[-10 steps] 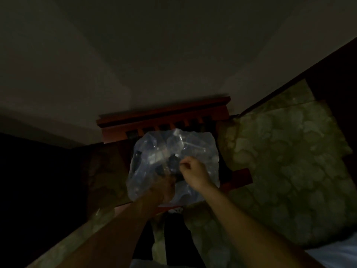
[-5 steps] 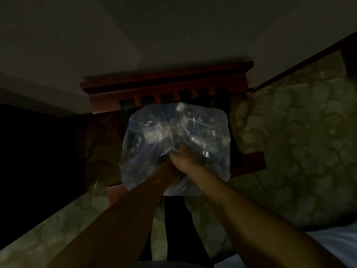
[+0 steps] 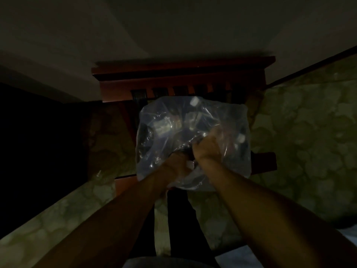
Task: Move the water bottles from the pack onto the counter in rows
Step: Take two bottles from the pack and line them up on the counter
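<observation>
Dim shot, looking down. Your pack (image 3: 193,142) of water bottles, wrapped in clear plastic film, sits on a red-brown wooden chair (image 3: 183,78) with a slatted back, pushed against the pale wall (image 3: 173,26). The pack is still wrapped, with bottles inside; a white cap (image 3: 194,101) shows near the far edge, another cap (image 3: 241,137) at the right side, and a labelled bottle (image 3: 164,126) lies under the film on the left.

Both of your hands are at the near middle of the pack. Your left hand (image 3: 176,163) is down at the film with fingers curled in, gripping the plastic or something under it; too dark to tell which. Your right hand (image 3: 209,147) is a closed fist bunching the plastic film, with the film stretched over the knuckles. The two hands are just beside each other, almost touching.

Green mottled floor (image 3: 299,142) lies around the chair on the right and lower left. Your dark trouser legs (image 3: 179,219) show between your forearms at the bottom. The left side is black shadow. No counter is in view.
</observation>
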The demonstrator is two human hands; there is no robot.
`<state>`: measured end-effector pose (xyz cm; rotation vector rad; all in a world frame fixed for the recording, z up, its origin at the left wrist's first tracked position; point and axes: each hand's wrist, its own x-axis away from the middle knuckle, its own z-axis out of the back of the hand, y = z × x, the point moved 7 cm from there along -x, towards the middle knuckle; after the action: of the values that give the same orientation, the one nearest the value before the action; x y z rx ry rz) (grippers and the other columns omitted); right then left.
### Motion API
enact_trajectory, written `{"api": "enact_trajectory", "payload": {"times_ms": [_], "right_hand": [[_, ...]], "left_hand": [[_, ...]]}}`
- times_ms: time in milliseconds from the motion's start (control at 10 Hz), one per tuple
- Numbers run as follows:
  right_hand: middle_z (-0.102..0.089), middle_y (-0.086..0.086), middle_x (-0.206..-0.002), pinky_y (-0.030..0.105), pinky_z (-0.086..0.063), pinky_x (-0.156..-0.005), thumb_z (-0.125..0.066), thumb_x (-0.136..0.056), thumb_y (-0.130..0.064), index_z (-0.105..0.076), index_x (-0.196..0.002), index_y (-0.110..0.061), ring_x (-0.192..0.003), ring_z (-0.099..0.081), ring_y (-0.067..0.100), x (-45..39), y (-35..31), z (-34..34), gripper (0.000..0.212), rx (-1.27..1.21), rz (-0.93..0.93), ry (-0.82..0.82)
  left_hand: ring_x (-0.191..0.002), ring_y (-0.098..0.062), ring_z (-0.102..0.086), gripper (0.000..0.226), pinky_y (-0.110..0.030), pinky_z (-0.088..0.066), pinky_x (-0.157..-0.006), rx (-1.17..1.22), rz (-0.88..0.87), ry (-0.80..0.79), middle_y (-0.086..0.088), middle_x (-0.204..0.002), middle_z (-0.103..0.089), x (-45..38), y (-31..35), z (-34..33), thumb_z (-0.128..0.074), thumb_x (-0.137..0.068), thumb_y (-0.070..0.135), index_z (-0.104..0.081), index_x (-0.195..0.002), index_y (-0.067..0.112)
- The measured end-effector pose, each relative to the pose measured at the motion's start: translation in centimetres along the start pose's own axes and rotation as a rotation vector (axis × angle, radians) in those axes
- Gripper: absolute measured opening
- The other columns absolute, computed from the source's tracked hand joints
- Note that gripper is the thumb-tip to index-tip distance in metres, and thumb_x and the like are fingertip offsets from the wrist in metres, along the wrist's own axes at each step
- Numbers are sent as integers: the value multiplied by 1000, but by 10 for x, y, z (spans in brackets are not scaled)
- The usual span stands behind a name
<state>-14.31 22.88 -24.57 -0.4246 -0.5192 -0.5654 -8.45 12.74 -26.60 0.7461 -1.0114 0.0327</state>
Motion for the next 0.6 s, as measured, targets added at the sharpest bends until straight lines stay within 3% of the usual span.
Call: {"api": "enact_trajectory", "payload": {"times_ms": [100, 200, 300, 400, 500, 600], "right_hand": [[-31, 18, -149, 42, -44, -102, -59, -91, -31, -18, -149, -9, -128, -42, 34, -14, 1, 4, 75, 189, 42, 2], [-38, 18, -146, 39, -39, -103, -49, -99, -27, -29, -147, -9, -128, -44, 32, -27, -4, 15, 55, 338, 73, 59], [-40, 17, -145, 38, -33, -109, -40, -102, -22, -38, -142, -7, -132, -41, 31, -35, -4, 20, 43, 263, 50, -22], [-41, 19, -143, 37, -34, -110, -37, -103, -21, -37, -140, -5, -132, -41, 31, -41, -6, 19, 40, 314, 73, 5], [-53, 17, -126, 25, -40, -88, -33, -105, -23, -48, -130, -8, -116, -53, 25, -40, -16, 9, 33, 276, 210, -92], [-58, 15, -116, 28, -43, -83, -41, -101, -38, -57, -119, -12, -104, -56, 25, -37, -19, 7, 35, 400, 343, -114]], "left_hand": [[-117, -32, -57, 32, -35, -42, -100, -30, -116, 60, -16, -129, -61, 8, 11, 13, -57, -97, 17, -61, -125, 3], [-104, -23, -60, 20, -28, -49, -90, 534, -49, 221, -16, -120, -61, 20, 14, 21, -54, -99, 11, -62, -114, 1], [-100, -13, -61, 35, -14, -51, -76, 525, -44, 355, -3, -113, -68, 31, 14, 23, -71, -88, 27, -63, -118, 10], [-101, -16, -65, 34, -30, -54, -88, 576, -61, 460, -2, -110, -71, 41, 14, 38, -70, -87, 36, -64, -114, 16], [-91, -13, -66, 33, -31, -55, -84, 355, -214, 544, 0, -101, -71, 55, 23, 51, -65, -90, 39, -63, -114, 17], [-86, -16, -63, 31, -29, -50, -74, 112, -334, 573, -1, -101, -66, 68, 30, 55, -60, -92, 40, -61, -110, 15]]}}
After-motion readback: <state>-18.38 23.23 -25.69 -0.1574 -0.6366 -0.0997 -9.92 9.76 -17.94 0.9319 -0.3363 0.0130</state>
